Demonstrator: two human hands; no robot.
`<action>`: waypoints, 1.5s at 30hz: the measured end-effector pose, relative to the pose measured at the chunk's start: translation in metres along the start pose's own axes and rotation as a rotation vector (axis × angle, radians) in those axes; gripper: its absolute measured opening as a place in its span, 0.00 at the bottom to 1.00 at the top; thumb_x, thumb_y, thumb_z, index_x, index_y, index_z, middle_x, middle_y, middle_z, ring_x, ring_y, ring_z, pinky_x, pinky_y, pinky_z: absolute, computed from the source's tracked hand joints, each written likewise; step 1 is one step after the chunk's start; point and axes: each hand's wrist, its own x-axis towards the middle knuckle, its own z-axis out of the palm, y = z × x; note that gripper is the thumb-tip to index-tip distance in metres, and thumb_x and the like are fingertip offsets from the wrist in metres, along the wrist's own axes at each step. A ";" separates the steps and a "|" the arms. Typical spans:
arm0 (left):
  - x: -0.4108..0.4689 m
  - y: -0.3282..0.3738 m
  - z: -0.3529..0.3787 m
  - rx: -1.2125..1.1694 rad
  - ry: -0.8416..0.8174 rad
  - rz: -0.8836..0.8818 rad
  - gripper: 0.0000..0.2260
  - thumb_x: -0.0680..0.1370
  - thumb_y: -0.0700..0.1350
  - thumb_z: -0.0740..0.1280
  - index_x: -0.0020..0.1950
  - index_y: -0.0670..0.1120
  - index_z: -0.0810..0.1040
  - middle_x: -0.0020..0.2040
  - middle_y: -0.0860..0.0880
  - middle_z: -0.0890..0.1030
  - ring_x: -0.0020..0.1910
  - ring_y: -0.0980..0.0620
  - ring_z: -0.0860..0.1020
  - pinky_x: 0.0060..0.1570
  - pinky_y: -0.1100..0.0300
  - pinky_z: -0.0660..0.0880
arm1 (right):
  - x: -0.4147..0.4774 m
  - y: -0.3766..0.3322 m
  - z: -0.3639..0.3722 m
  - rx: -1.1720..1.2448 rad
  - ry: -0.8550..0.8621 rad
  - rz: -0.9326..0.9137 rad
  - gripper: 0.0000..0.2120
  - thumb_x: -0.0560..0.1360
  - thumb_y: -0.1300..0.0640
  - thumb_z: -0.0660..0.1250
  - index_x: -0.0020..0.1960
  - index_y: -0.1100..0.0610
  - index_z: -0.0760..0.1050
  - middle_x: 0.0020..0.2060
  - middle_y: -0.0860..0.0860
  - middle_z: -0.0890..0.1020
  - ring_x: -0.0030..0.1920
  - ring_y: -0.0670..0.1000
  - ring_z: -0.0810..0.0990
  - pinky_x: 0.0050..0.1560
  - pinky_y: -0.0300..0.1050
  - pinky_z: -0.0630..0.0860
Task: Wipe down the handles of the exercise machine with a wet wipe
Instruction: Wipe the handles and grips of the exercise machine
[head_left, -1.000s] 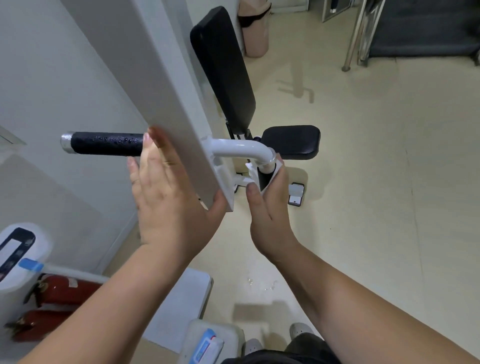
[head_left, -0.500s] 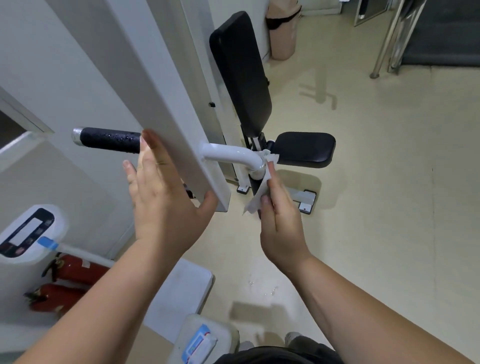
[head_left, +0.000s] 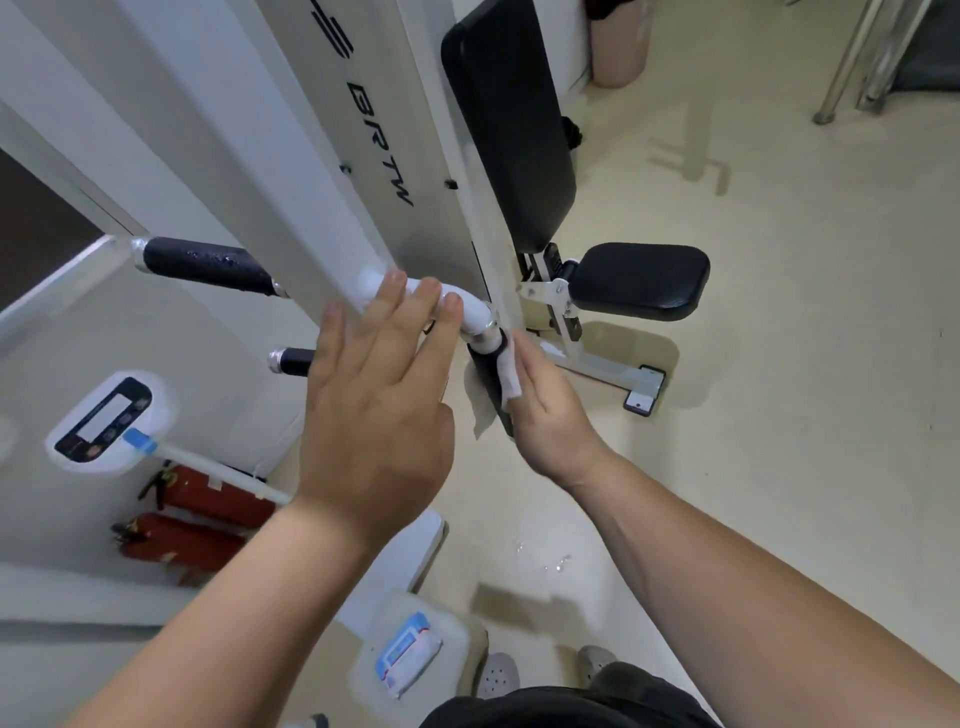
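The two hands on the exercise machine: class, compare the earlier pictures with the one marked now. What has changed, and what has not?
The left hand has left the edge of the flat white panel; its fingers now rest on the white curved tube. The right hand still presses the wet wipe against the black downward handle, having shifted slightly along it. The wet horizontal handle remains untouched.
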 end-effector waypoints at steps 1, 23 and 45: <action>0.002 -0.001 -0.001 -0.019 -0.015 -0.007 0.32 0.68 0.33 0.62 0.73 0.39 0.72 0.74 0.40 0.72 0.75 0.39 0.68 0.73 0.36 0.61 | 0.007 -0.006 -0.002 0.019 -0.032 -0.006 0.11 0.88 0.56 0.51 0.60 0.53 0.73 0.35 0.32 0.78 0.36 0.35 0.76 0.38 0.27 0.68; 0.001 0.007 -0.003 -0.069 -0.035 -0.090 0.29 0.69 0.35 0.55 0.71 0.37 0.74 0.72 0.38 0.74 0.74 0.38 0.69 0.72 0.39 0.63 | -0.039 0.023 -0.006 -0.021 -0.274 0.106 0.36 0.76 0.42 0.51 0.79 0.35 0.37 0.80 0.35 0.41 0.80 0.38 0.38 0.81 0.60 0.44; 0.039 -0.011 0.005 -0.022 -0.212 0.102 0.31 0.71 0.31 0.55 0.76 0.36 0.66 0.77 0.34 0.65 0.77 0.33 0.63 0.68 0.35 0.69 | -0.030 0.058 0.064 -0.419 0.194 0.031 0.43 0.82 0.36 0.46 0.80 0.64 0.32 0.77 0.53 0.25 0.79 0.54 0.27 0.80 0.62 0.43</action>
